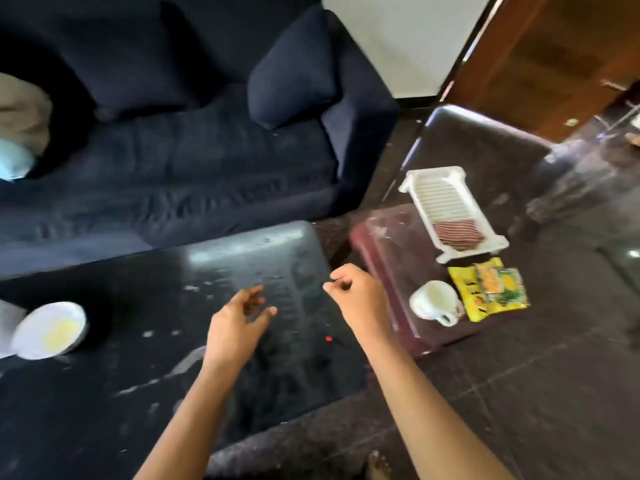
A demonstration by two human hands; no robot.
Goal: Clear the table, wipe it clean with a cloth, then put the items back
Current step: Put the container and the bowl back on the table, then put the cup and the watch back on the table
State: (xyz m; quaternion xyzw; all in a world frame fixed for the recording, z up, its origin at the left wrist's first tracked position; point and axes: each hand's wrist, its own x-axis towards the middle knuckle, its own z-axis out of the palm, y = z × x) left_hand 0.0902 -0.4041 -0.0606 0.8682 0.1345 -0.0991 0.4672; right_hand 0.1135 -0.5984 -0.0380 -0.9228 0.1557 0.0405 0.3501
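The black glossy table (145,358) carries smears and white specks. A white bowl (48,330) with yellow residue sits at its left edge. My left hand (239,323) hovers over the table's right part with fingers loosely curled, holding nothing. My right hand (356,296) hangs past the table's right edge, fingers curled in with nothing visible in them. On a small maroon side table (384,251) stand a white tray (450,213) holding a folded striped cloth (459,233), a white mug (434,301) and yellow snack packets (491,289).
A dark blue sofa (173,150) with a cushion (294,71) runs behind the table. White paper lies at the far left by the bowl. Dark tiled floor (519,393) spreads to the right, and a wooden door (554,57) stands at the back right.
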